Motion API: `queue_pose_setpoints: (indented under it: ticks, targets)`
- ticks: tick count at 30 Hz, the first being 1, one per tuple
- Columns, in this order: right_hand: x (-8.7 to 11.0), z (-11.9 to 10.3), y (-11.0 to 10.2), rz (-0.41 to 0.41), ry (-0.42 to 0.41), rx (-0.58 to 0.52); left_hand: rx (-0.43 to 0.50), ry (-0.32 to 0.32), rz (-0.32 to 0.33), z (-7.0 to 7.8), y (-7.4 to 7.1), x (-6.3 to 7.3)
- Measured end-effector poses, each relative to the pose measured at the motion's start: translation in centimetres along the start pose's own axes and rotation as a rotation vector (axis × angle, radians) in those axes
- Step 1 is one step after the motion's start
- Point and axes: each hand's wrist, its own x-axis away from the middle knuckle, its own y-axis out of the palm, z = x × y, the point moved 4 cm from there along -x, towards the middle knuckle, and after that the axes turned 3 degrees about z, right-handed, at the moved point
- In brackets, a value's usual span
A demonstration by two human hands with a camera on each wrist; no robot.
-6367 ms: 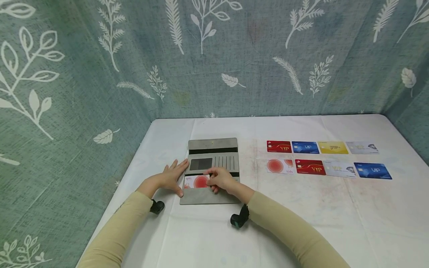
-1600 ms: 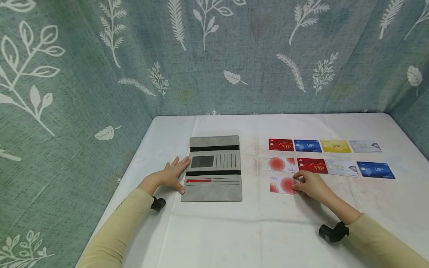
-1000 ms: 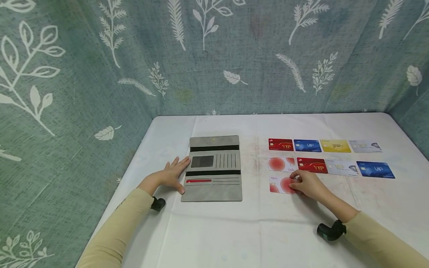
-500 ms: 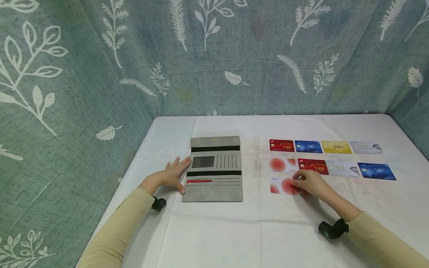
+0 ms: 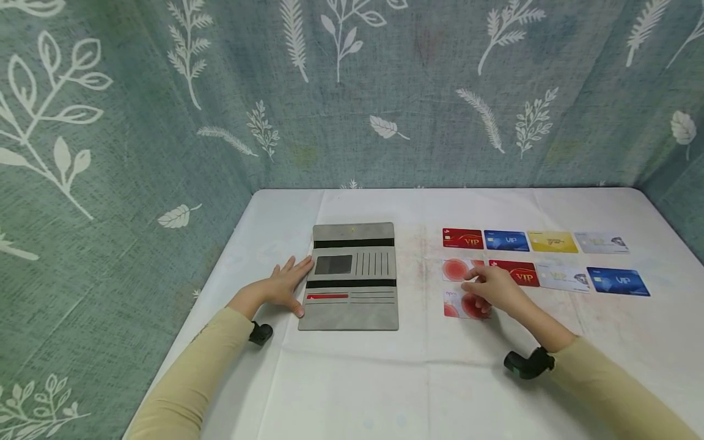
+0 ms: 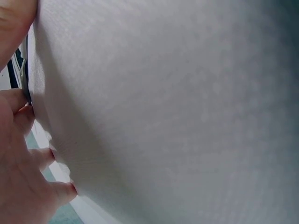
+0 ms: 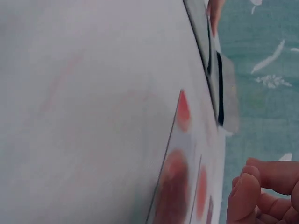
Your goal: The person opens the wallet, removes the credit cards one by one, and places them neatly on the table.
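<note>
My left hand [image 5: 280, 288] rests with fingers spread against the left edge of an unfolded grey wallet [image 5: 352, 318]. A thin strip of a red card [image 5: 327, 297] shows in one of the wallet's lower slots. To the right, my right hand [image 5: 497, 290] hovers over a white card with red circles [image 5: 452, 299], partly covering it. Its thumb and fingers are loosely bent and hold nothing; the right wrist view shows the fingertips [image 7: 245, 184] raised above the card, which lies flat on the white cloth.
Above that card lie two rows of cards: a red VIP card [image 5: 462, 238], a blue one [image 5: 506, 241], a yellow one [image 5: 552, 242] and a pale one [image 5: 602, 242] at the back, several more in front. A leaf-patterned curtain [image 5: 330, 146] encloses the table's back and sides.
My right hand has carried the white-and-red card from the wallet to below the card rows, straightened it there, then let go and lifted slightly up and left. My left hand has stayed put.
</note>
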Motion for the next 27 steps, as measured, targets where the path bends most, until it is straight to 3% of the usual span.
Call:
queue_pose_setpoints:
  ticks: [8,13,27]
  targets:
    - [-1.1,-2.9,1.9,-0.051,-0.028,-0.126,0.003,-0.006,0.003,0.1,0.0,0.1]
    - [-1.8,-4.5,3.2,-0.062,-0.029,-0.149,0.001,-0.008,-0.004,0.1,-0.1,0.1]
    - [-3.3,-8.7,9.9,-0.183,-0.065,-0.306,0.008,-0.023,-0.008,-0.1,0.1,-0.1]
